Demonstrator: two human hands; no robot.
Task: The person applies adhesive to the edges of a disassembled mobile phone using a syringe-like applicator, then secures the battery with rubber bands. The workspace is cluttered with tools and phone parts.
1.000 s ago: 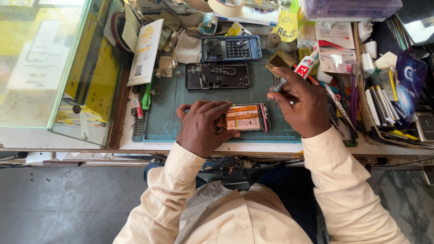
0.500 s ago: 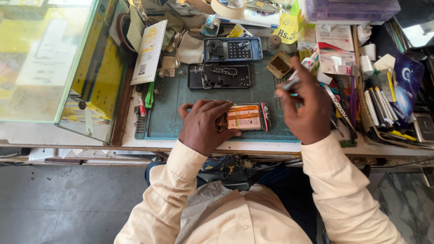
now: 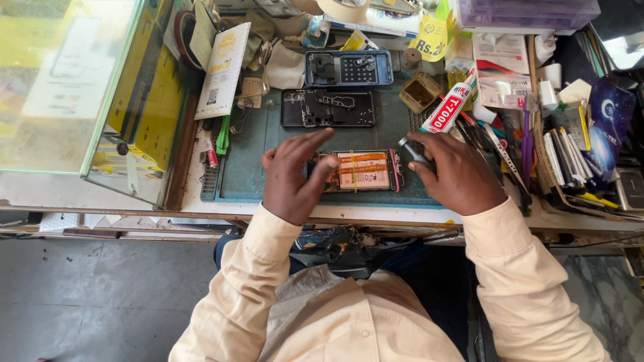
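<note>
While left hand [image 3: 290, 179] steadies phone [image 3: 362, 170], white tube [image 3: 448, 110] lies nearby.

Right hand [image 3: 459, 177] is down from beside the glue tube [image 3: 448, 110] and now sits at the right end of the opened phone [image 3: 359, 171], small grey tool [image 3: 412, 151] pinched at that edge. Left hand [image 3: 294, 177] no longer lies flat over the phone: fingers spread, index lifted, thumb on its left end.
</note>
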